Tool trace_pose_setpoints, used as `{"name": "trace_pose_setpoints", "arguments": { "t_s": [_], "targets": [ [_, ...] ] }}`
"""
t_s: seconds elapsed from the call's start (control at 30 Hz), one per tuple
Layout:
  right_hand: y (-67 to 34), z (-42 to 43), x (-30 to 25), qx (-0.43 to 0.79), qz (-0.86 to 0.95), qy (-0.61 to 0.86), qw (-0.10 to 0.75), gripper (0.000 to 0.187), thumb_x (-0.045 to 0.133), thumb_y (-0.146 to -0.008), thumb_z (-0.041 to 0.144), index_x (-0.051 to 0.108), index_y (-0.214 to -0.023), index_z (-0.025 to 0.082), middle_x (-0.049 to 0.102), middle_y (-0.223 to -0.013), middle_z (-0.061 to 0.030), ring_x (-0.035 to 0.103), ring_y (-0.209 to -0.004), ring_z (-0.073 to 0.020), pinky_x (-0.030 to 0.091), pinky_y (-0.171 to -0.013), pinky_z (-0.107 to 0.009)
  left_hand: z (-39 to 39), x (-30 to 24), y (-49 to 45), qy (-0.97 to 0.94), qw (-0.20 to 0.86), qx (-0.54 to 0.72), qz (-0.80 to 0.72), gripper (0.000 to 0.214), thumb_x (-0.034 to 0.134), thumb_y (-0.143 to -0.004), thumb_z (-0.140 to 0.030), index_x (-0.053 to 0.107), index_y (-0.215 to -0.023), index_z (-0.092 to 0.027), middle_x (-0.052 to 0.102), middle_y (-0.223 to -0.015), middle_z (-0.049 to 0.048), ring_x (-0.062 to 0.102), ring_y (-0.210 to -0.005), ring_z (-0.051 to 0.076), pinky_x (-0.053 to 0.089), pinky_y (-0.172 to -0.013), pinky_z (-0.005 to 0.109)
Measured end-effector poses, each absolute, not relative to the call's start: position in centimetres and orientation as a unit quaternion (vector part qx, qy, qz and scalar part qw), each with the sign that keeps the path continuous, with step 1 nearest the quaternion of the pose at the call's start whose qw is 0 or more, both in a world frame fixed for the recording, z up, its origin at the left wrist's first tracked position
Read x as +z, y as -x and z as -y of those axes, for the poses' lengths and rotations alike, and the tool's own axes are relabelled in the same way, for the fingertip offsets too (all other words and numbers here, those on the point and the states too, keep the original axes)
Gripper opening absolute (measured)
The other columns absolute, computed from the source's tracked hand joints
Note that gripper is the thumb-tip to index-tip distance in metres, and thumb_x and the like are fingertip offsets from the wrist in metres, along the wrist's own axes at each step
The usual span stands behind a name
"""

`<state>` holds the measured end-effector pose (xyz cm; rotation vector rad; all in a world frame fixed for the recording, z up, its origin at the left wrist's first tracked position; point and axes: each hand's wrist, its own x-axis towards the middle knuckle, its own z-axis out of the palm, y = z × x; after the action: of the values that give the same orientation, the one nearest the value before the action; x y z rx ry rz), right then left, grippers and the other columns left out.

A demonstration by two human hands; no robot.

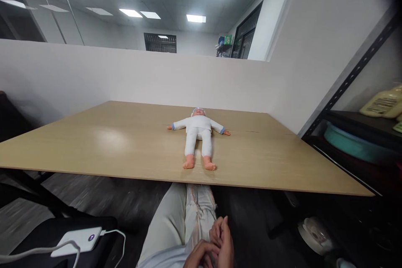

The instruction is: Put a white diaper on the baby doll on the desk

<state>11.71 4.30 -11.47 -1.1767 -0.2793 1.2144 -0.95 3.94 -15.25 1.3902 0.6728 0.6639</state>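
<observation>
My left hand (202, 253) and my right hand (223, 240) rest together on my lap, touching each other, at the bottom of the head view. The fingers of both are curled in, and I see no object in them. Ahead, a baby doll (198, 127) lies on its back on the wooden table (141, 146), apart from my hands. It wears a white top and trousers with blue cuffs and a patterned cap. Its arms are spread wide, and its bare feet point towards me near the front edge.
A white power bank (77, 241) with cables lies on a black seat (34, 234) at left. At right, a shelf (348, 121) holds a teal basin (354, 144) and pale yellow bottles (383, 102). A low white wall (141, 75) stands behind the table.
</observation>
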Motion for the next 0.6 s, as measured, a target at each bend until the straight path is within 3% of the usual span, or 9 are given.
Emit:
{"name": "trace_pose_setpoints", "arguments": {
  "t_s": [0.23,0.37,0.5,0.6],
  "targets": [
    [-10.6,-4.8,-9.5,0.518,0.146,0.439,0.72,0.063,0.07,-0.078,0.081,0.048,-0.066,0.023,0.036,-0.06,0.0062,0.029,-0.054,-0.0113,0.033,-0.051,-0.025,-3.0,-14.6,0.7,-0.663,0.577,0.348,-0.327,0.062,0.069,-0.087,-0.074,0.073,-0.126,-0.026,0.065,-0.125,0.0119,0.069,-0.085,0.018,0.055,-0.076,0.029],
    [-10.6,-4.7,-9.3,0.524,0.121,0.421,0.73,0.06,0.07,-0.078,0.08,0.051,-0.068,0.024,0.043,-0.066,0.0044,0.036,-0.057,-0.0124,0.041,-0.057,-0.027,-3.1,-13.1,0.7,-0.689,0.534,0.375,-0.316,0.057,0.069,-0.089,-0.072,0.078,-0.112,-0.021,0.071,-0.118,0.0138,0.071,-0.087,0.02,0.057,-0.076,0.028],
    [-10.8,-4.5,-9.4,0.576,0.105,0.378,0.718,0.059,0.07,-0.076,0.08,0.053,-0.067,0.024,0.044,-0.067,0.0031,0.042,-0.06,-0.0145,0.046,-0.061,-0.029,-4.1,-12.3,0.6,-0.711,0.514,0.372,-0.304,0.064,0.06,-0.09,-0.079,0.078,-0.084,-0.019,0.076,-0.099,0.0131,0.072,-0.096,0.026,0.058,-0.093,0.037],
    [-10.5,-4.5,-9.1,0.595,0.064,0.35,0.721,0.058,0.072,-0.072,0.079,0.057,-0.069,0.024,0.047,-0.068,0.0024,0.045,-0.061,-0.0149,0.047,-0.062,-0.029,-4.0,-11.8,0.6,-0.713,0.506,0.378,-0.304,0.066,0.056,-0.091,-0.082,0.081,-0.094,-0.021,0.075,-0.096,0.0107,0.071,-0.091,0.025,0.059,-0.09,0.037]
  ]
}}
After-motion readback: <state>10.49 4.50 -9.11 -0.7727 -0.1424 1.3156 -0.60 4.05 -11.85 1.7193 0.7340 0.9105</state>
